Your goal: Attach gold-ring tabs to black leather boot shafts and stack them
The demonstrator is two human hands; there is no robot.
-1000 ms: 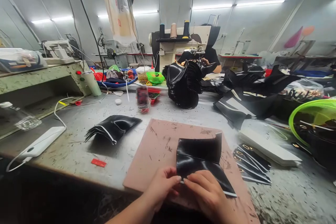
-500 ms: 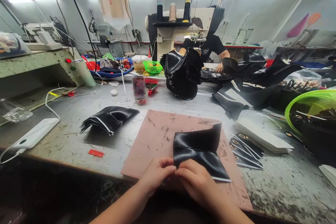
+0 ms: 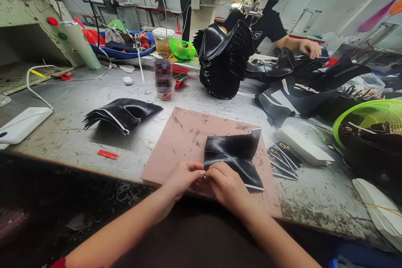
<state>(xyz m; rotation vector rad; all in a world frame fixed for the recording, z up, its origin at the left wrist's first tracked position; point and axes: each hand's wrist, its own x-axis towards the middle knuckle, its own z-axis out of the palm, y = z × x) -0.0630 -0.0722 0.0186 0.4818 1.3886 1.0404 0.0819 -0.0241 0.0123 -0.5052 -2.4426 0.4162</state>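
On the pink board (image 3: 185, 134), the black panel (image 3: 232, 146) has its near-left corner pinched in the grip of my left hand (image 3: 180, 180) and right hand (image 3: 226, 186), its near edge, I judge, only part-finished.

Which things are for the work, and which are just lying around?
In use, I think:
black piece, left hand and right hand at its edge
pink board under it
black stack, probably

Seemingly just lying around:
red strip
green bowl
white power bank

Scuffed grey worktable (image 3: 103, 88), front edge (image 3: 317, 209) soiled at right, marked pink mat (image 3: 176, 142) bearing a black panel (image 3: 230, 146), black stack (image 3: 132, 111) and red strip (image 3: 107, 154) to left.
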